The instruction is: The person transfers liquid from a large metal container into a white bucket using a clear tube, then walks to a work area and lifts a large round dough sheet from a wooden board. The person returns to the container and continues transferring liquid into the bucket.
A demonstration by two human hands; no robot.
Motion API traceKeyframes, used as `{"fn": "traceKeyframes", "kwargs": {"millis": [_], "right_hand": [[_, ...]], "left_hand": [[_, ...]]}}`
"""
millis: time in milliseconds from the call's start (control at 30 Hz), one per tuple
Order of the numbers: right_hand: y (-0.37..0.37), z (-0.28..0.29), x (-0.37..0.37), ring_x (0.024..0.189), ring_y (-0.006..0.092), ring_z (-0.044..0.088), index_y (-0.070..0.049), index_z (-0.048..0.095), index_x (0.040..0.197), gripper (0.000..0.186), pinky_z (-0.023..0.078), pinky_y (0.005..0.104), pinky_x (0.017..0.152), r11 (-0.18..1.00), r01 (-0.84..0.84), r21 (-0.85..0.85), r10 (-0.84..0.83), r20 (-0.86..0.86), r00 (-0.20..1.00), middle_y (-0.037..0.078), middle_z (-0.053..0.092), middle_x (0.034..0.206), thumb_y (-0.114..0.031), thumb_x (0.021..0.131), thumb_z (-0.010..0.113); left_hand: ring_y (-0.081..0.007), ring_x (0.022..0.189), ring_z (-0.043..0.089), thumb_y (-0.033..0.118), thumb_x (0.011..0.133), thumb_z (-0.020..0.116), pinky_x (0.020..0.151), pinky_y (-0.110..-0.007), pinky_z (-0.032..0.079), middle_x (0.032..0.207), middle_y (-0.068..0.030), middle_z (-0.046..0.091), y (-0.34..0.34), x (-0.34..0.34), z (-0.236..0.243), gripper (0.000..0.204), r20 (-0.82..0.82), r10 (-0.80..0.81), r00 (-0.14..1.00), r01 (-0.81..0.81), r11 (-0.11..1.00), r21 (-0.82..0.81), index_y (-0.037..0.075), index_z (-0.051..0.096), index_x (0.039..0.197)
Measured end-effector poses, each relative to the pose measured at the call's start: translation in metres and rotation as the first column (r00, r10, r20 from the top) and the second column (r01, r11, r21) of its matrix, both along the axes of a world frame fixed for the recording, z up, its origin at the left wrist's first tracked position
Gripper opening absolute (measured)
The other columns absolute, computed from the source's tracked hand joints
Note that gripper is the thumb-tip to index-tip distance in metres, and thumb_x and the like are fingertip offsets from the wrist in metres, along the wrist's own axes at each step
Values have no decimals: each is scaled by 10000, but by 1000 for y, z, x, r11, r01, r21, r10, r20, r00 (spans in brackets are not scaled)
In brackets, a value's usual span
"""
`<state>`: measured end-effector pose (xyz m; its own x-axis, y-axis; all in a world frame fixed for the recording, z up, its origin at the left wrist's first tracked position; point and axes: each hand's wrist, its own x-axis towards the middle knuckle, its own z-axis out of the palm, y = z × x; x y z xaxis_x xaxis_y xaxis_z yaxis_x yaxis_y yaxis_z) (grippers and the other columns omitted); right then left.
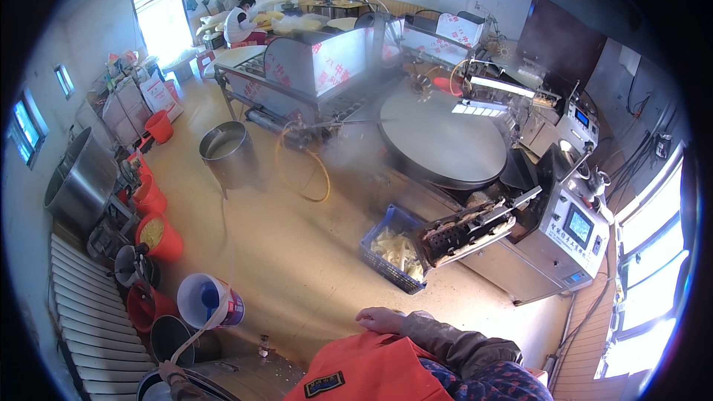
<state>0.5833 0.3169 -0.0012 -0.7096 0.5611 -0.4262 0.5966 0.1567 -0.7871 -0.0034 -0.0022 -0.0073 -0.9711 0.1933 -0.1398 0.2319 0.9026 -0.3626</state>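
Near the bottom edge, my right hand (380, 319) reaches in front of my orange apron (371, 373), its arm in a dark sleeve (454, 341). The fingers point left, look loosely apart, and hold nothing that I can see. Out of the frame is my left hand. Beyond the right hand, a blue plastic crate (392, 282) of pale, folded sheet-like pieces stands on the floor. Over the crate's right side juts a dark perforated metal piece (464, 234) of a machine with a screen (578, 224). A large round griddle (443, 134) steams behind it.
Red buckets (160, 241), a white bucket (210, 301) holding a blue scoop, and metal vats line the left side. A steel pot (226, 150) and a yellow hose (327, 178) lie mid-floor. Far back, a person (239, 26) in white sits by a table. A metal lid-like surface (245, 375) is nearby.
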Motion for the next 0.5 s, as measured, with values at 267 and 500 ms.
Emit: {"fn": "traceKeyframes", "kwargs": {"millis": [267,500], "right_hand": [[1,-2,0,901,255,601,-74,587,1049,317,468,336,796,1000,1,-5,-1,-7,1000,133,627,964,-305,841,527],[1,-1,1,905,253,599,-77,586,1054,320,466,334,802,1000,7,-11,-7,-5,1000,132,626,961,-310,843,524]], "left_hand": [[-263,981,558,161,794,617,810,-335,471,1016,-118,571,0,-3,-3,163,14,6,1000,-6,1000,-17,76,637,931],[-251,977,553,187,810,606,807,-334,472,1041,-101,549,-2,-8,-8,167,28,1,1000,1,997,-73,87,621,943]]}}
